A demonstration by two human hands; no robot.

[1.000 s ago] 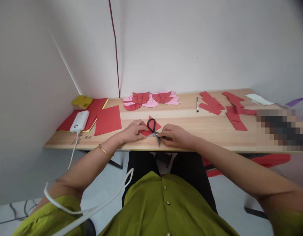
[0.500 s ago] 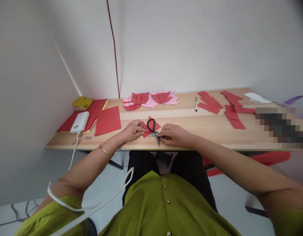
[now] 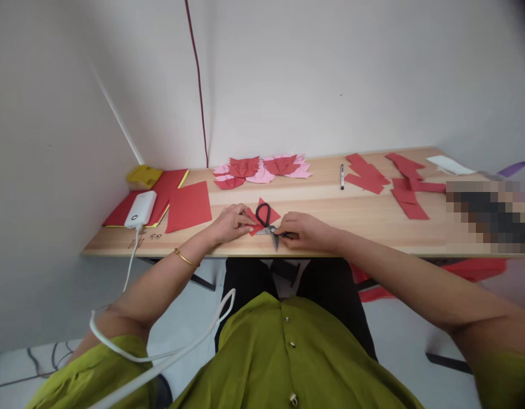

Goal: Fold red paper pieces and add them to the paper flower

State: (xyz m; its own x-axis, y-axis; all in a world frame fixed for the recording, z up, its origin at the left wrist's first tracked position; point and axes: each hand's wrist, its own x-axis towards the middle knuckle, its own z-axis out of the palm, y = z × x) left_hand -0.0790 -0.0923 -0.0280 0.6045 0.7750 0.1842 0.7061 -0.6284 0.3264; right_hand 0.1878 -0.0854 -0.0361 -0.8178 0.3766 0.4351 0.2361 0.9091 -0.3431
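Observation:
Near the table's front edge, a small folded piece of red paper (image 3: 268, 211) lies under black-handled scissors (image 3: 273, 230). My left hand (image 3: 231, 225) is closed, pinching the paper's left side between thumb and fingers. The fingers of my right hand (image 3: 305, 232) are wrapped round one scissor handle, partly hiding it. The other handle loop stands up over the paper. The scissors are spread apart: one blade reaches left by the paper's lower edge, and the other points down towards the table edge.
Pink and red cut-paper shapes (image 3: 262, 167) lie by the wall. A marker (image 3: 342, 177) and red paper strips (image 3: 366, 173) are at the right. To the left are a red sheet (image 3: 188, 207), a white power bank (image 3: 142, 208) with its cable, and a yellow packet (image 3: 143, 176).
The camera view has shifted slightly. Both hands, the scissors and the red paper keep nearly the same places relative to one another.

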